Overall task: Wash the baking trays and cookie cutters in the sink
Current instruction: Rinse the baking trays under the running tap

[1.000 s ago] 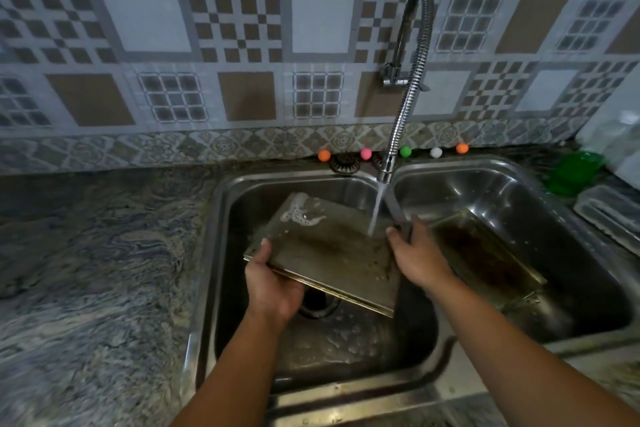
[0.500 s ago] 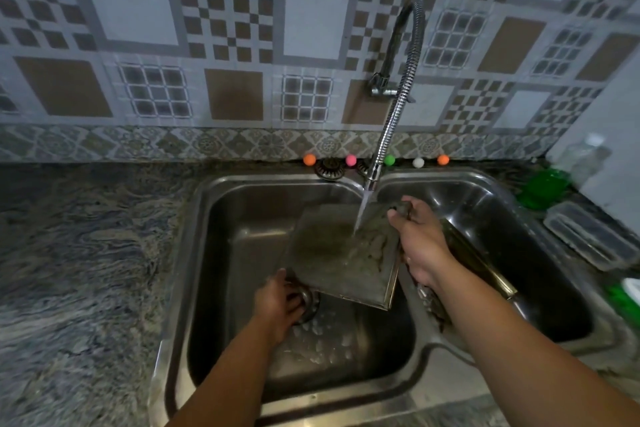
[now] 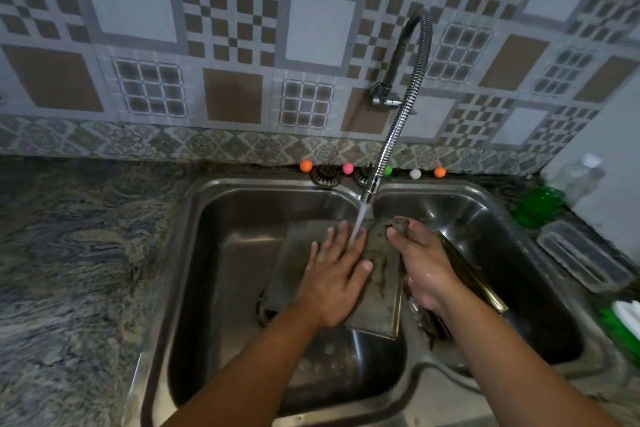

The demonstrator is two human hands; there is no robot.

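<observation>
A grey metal baking tray [image 3: 377,291] is held tilted over the left basin of the double steel sink [image 3: 221,204], under water running from the flexible tap [image 3: 401,121]. My left hand [image 3: 336,274] lies flat on the tray's face with straight, spread fingers, the stream falling on its fingertips. My right hand [image 3: 422,267] grips the tray's right edge, fingers curled round it. A second, dirtier tray [image 3: 471,274] leans in the right basin behind my right hand, mostly hidden.
Grey marbled countertop [image 3: 76,253] spreads to the left. Small coloured balls [image 3: 305,166] and a round strainer [image 3: 325,175] line the sink's back rim. At right stand a green object [image 3: 536,206], a clear plastic bottle [image 3: 578,180] and a clear plastic container [image 3: 581,253].
My left hand has left the tray's lower left corner and now presses flat on its face under the stream. The tray stands steeper and further right, held by my right hand.
</observation>
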